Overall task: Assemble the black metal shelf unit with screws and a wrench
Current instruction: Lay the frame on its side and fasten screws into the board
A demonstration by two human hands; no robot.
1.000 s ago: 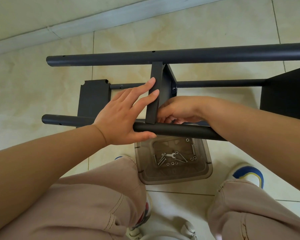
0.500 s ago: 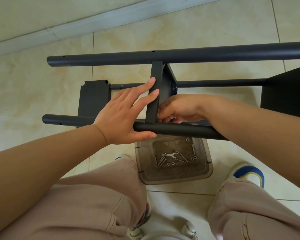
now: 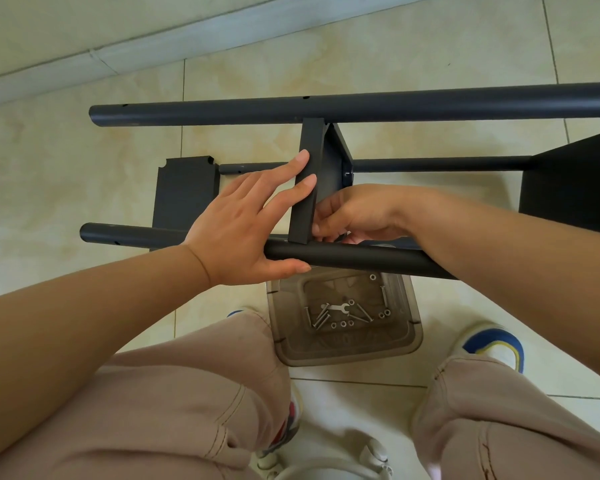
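Left hand [image 3: 243, 223] lying flat, fingers straight, pressing the black shelf panel [image 3: 307, 181] and front tube [image 3: 354, 256], right hand [image 3: 354, 214] pinching at their joint, grip contents hidden, screws [image 3: 340, 311] sitting in the tray [image 3: 347, 351] on the floor.

Indoor domestic-looking room, most likely a home; exact room type could not be determined. Floor [image 3: 361, 64] was laid in large glossy beige marble-effect tiles with thin grout lines. A pale tiled skirting [image 3: 153, 43] was seen along the wall base at top left. Work was done directly on the floor, not at a bench: flat-pack shelf frame [image 3: 361, 107] was laid on its side, with loose screws [image 3: 321, 317] kept in a smoky clear plastic container [image 3: 347, 351]. Casual trousers [image 3: 187, 393] and sneakers [image 3: 492, 344] were worn.
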